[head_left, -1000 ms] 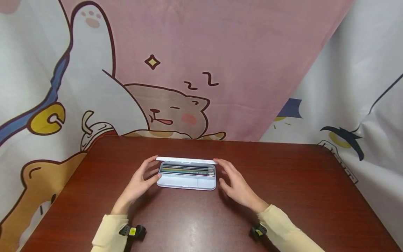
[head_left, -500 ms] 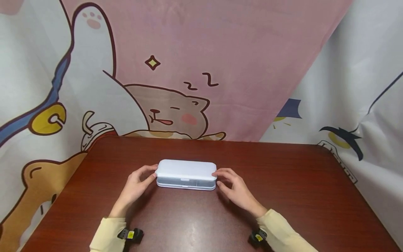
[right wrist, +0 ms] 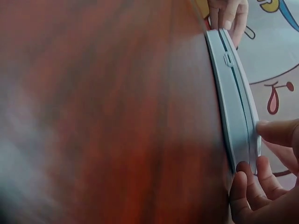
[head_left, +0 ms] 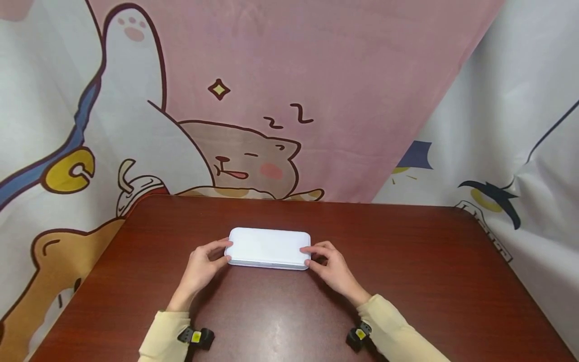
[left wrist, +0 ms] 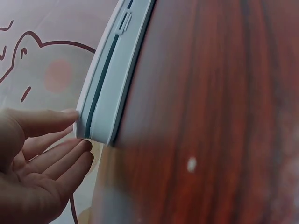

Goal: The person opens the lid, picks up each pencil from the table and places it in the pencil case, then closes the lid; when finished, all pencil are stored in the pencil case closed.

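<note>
The flat white plastic pencil case point(head_left: 268, 248), gaping open a second ago, now lies shut mid-way across the dark red wooden table point(head_left: 407, 281). The left hand point(head_left: 204, 265) and right hand point(head_left: 329, 266) pinch its two ends, fingers point(right wrist: 268, 131) curled on the lid; closing looks finished.

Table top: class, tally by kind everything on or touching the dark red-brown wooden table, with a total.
Closed pale blue rectangular plastic pencil case: 1
Bare hands touching its ends, left hand and right hand: 2
Total: 3

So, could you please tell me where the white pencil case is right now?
In the head view the white pencil case lies closed mid-table, its ends held between the left hand and right hand.
</note>
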The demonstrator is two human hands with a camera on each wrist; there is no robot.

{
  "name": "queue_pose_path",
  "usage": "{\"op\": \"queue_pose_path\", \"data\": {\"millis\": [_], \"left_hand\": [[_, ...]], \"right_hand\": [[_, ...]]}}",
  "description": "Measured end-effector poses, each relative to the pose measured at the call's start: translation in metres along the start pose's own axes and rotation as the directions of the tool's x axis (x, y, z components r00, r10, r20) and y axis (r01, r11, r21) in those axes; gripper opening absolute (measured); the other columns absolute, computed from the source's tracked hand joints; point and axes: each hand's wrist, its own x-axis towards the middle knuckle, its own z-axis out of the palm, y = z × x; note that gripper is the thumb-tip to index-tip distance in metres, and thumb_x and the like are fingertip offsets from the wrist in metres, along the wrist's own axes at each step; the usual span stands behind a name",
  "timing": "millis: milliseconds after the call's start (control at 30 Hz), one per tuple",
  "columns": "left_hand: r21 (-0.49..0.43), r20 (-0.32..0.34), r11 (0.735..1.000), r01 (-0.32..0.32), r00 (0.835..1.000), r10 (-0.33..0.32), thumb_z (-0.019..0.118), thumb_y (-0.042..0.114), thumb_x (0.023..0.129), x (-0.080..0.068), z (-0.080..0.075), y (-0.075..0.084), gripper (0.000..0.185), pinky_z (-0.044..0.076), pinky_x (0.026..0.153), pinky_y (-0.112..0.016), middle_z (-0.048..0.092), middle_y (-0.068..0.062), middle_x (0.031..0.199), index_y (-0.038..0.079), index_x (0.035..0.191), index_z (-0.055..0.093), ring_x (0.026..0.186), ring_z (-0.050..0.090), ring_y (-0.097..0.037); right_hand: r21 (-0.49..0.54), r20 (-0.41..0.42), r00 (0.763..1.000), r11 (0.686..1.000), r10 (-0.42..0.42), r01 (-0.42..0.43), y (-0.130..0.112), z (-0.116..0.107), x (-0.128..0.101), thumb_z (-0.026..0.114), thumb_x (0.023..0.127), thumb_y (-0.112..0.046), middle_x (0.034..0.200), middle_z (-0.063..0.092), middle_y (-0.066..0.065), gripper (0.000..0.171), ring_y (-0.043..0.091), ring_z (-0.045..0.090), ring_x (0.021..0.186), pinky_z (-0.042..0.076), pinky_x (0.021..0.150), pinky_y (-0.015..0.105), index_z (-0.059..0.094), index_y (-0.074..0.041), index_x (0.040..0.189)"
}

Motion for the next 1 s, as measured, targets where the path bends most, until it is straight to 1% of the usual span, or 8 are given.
{"op": "queue_pose_path", "data": {"millis": [133, 300, 400, 500, 600, 800, 900, 1000], "left_hand": [[-0.011, -0.047, 0.999, 0.038, 0.998, -0.039, 0.073, -0.007, 0.079, 0.003, 0.004, 0.002, 0.030, 0.050, 0.089, -0.042, 0.066, -0.016, 0.117, -0.001, 0.108, 0.072, 0.110, 0.062, -0.030], [-0.047, -0.085, 0.994, 0.095, 0.992, -0.098, 0.076, -0.003, 0.078, 0.009, 0.010, 0.003, 0.025, 0.049, 0.090, -0.037, 0.068, -0.011, 0.113, 0.002, 0.102, 0.075, 0.114, 0.060, -0.025], [-0.049, -0.100, 0.995, 0.092, 0.990, -0.097, 0.077, -0.002, 0.077, 0.014, 0.014, 0.003, 0.024, 0.047, 0.093, -0.039, 0.068, -0.011, 0.111, 0.001, 0.101, 0.076, 0.114, 0.059, -0.026], [-0.043, -0.119, 0.995, 0.090, 0.988, -0.094, 0.077, -0.002, 0.076, 0.016, 0.016, 0.003, 0.023, 0.044, 0.096, -0.043, 0.069, -0.012, 0.109, 0.001, 0.099, 0.076, 0.114, 0.059, -0.028], [-0.052, -0.128, 0.993, 0.110, 0.985, -0.116, 0.078, -0.001, 0.076, 0.016, 0.018, 0.004, 0.023, 0.041, 0.099, -0.044, 0.069, -0.012, 0.108, 0.001, 0.099, 0.076, 0.115, 0.059, -0.029], [-0.096, -0.127, 0.984, 0.147, 0.979, -0.159, 0.078, 0.000, 0.077, 0.014, 0.020, 0.002, 0.024, 0.041, 0.100, -0.046, 0.069, -0.014, 0.106, 0.000, 0.101, 0.075, 0.113, 0.060, -0.030], [-0.127, -0.120, 0.979, 0.159, 0.977, -0.175, 0.077, 0.000, 0.077, 0.014, 0.021, 0.000, 0.025, 0.040, 0.100, -0.047, 0.070, -0.013, 0.105, 0.000, 0.102, 0.075, 0.113, 0.060, -0.031], [-0.162, -0.109, 0.971, 0.179, 0.974, -0.197, 0.077, 0.000, 0.078, 0.014, 0.020, -0.001, 0.026, 0.039, 0.100, -0.046, 0.070, -0.013, 0.104, 0.000, 0.104, 0.074, 0.113, 0.060, -0.030]], "right_hand": [[-0.002, -0.024, 1.000, 1.000, 0.018, -0.018, 0.004, -0.004, 0.009, 0.073, 0.081, 0.004, 0.099, 0.062, 0.008, 0.026, 0.022, 0.059, 0.083, 0.049, 0.072, 0.030, 0.075, -0.005, 0.105], [0.028, -0.028, 0.994, 0.994, 0.104, -0.103, 0.009, -0.010, 0.018, 0.071, 0.083, 0.004, 0.104, 0.066, 0.011, 0.026, 0.024, 0.061, 0.089, 0.048, 0.073, 0.028, 0.074, -0.005, 0.107], [0.070, -0.016, 0.987, 0.984, 0.163, -0.161, 0.010, -0.012, 0.022, 0.069, 0.084, 0.005, 0.109, 0.065, 0.014, 0.028, 0.023, 0.062, 0.089, 0.050, 0.069, 0.026, 0.073, -0.004, 0.110], [0.113, -0.013, 0.980, 0.974, 0.200, -0.198, 0.009, -0.011, 0.023, 0.067, 0.085, 0.007, 0.111, 0.064, 0.017, 0.028, 0.023, 0.062, 0.086, 0.050, 0.063, 0.024, 0.072, -0.002, 0.111], [0.108, -0.032, 0.978, 0.974, 0.206, -0.201, 0.009, -0.011, 0.022, 0.067, 0.085, 0.007, 0.110, 0.063, 0.017, 0.029, 0.021, 0.062, 0.083, 0.050, 0.060, 0.023, 0.072, -0.003, 0.111], [0.075, -0.081, 0.977, 0.979, 0.198, -0.192, 0.010, -0.008, 0.019, 0.069, 0.083, 0.006, 0.102, 0.063, 0.015, 0.029, 0.017, 0.061, 0.077, 0.049, 0.059, 0.021, 0.074, -0.005, 0.110], [0.077, -0.093, 0.975, 0.978, 0.199, -0.193, 0.010, -0.007, 0.019, 0.070, 0.083, 0.006, 0.098, 0.062, 0.013, 0.029, 0.017, 0.061, 0.074, 0.049, 0.059, 0.021, 0.075, -0.006, 0.109], [0.082, -0.102, 0.973, 0.977, 0.207, -0.199, 0.010, -0.007, 0.019, 0.070, 0.082, 0.006, 0.098, 0.063, 0.013, 0.029, 0.017, 0.061, 0.074, 0.049, 0.058, 0.021, 0.075, -0.006, 0.108]]}}
